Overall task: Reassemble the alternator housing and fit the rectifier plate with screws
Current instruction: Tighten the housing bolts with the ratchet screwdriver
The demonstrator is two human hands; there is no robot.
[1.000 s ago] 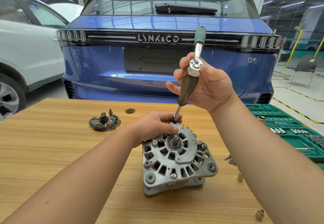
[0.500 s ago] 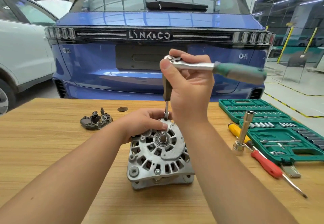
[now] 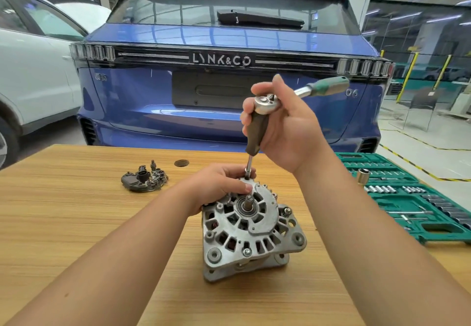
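Observation:
The grey alternator housing (image 3: 251, 231) stands on the wooden table (image 3: 76, 223) with its shaft pointing up. My left hand (image 3: 221, 185) lies on its far left top, fingers curled around the socket at the foot of the extension bar (image 3: 249, 166). My right hand (image 3: 285, 132) grips the dark extension handle and the head of the ratchet (image 3: 266, 102), held upright over the housing's far edge. The ratchet's green handle (image 3: 326, 86) points right. The dark rectifier plate (image 3: 144, 179) lies apart on the table, at the far left.
A green socket case (image 3: 413, 203) lies open on the right, with a loose socket (image 3: 363, 175) standing beside it. A round hole (image 3: 181, 163) shows in the table near its far edge. A blue car stands right behind the table, a white one at the left.
The ratchet handle has swung from pointing up to pointing right. My left hand has stayed at the socket on the housing. The view has shifted.

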